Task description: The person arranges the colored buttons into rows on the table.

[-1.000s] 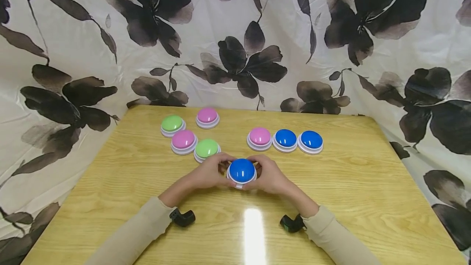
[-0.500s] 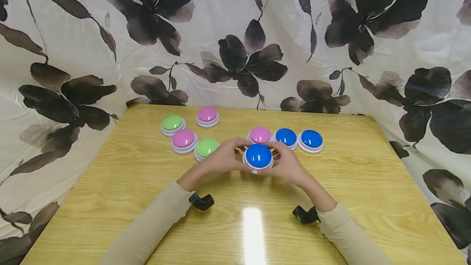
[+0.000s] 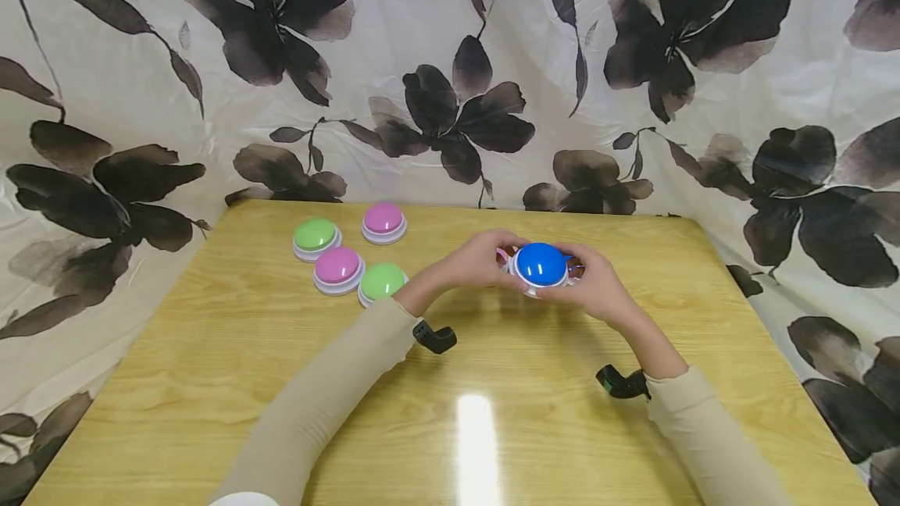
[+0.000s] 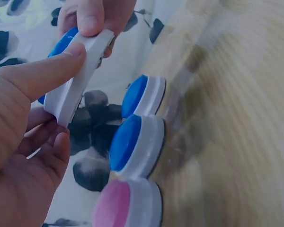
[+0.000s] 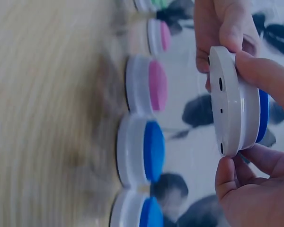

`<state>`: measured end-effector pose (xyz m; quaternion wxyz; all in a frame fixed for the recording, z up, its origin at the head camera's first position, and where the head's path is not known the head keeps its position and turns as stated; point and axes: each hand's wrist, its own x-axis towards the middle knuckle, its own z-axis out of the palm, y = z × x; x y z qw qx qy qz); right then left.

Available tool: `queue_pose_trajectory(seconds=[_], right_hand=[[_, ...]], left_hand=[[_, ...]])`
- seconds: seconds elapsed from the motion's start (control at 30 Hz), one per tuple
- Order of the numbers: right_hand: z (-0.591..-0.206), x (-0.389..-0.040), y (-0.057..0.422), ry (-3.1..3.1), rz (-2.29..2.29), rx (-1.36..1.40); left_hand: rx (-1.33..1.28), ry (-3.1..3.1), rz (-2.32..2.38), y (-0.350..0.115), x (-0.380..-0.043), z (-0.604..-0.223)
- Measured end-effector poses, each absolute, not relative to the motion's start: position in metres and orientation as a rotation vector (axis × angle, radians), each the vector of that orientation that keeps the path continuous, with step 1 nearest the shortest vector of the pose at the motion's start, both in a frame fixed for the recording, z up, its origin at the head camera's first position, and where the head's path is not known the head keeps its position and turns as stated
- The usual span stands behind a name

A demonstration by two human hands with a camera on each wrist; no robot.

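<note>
A blue dome push button [image 3: 541, 264] with a white base is held up between both hands, above the table. My left hand [image 3: 481, 260] grips its left side, thumb on the near rim. My right hand [image 3: 594, 283] grips its right side the same way. The underside, with small dark holes, shows in the right wrist view. Below it stand two blue buttons [image 4: 135, 97] and a pink button [image 4: 112, 205], side by side on the table. In the head view the held button and the hands hide most of that row.
Left of the hands on the wooden table [image 3: 337, 404] stand a far-left green button [image 3: 314, 233], a back pink button [image 3: 383, 218], a front pink button [image 3: 337, 265] and a front green button [image 3: 382, 282], partly behind the left arm. A floral cloth [image 3: 295, 139] hangs behind the table.
Both hands have carried the blue button to the right and farther back, from the table's middle to over the row of pink and blue buttons. The other buttons have stayed put.
</note>
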<state>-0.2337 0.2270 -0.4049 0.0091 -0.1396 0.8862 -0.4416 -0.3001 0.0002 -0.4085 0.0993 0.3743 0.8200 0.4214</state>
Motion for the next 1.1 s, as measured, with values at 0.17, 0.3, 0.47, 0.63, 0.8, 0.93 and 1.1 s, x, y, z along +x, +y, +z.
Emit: queue_pose_trajectory(seconds=[0.17, 0.3, 0.47, 0.63, 0.8, 0.93, 1.1], right_hand=[[-0.402, -0.242, 0.249, 2.780, -1.372, -0.410], [-0.400, -0.248, 0.266, 2.796, -1.358, -0.355], [-0.397, -0.256, 0.287, 2.794, -1.374, -0.276], [-0.394, -0.262, 0.305, 2.772, -1.370, -0.243], [-0.394, -0.266, 0.322, 2.744, -1.381, -0.177], [-0.398, -0.271, 0.333, 2.730, -1.390, -0.152], [-0.406, -0.279, 0.345, 2.732, -1.407, -0.124]], left_hand=[[1.110, 2.395, 1.166, 0.025, -0.316, -0.404], [1.141, 2.380, 1.141, 0.046, -0.328, -0.401], [1.197, 2.394, 1.094, 0.070, -0.342, -0.395], [1.143, 2.441, 1.001, 0.092, -0.350, -0.392], [1.109, 2.422, 0.967, 0.116, -0.355, -0.392], [1.079, 2.406, 0.955, 0.132, -0.360, -0.394], [0.995, 2.423, 0.942, 0.146, -0.366, -0.397]])
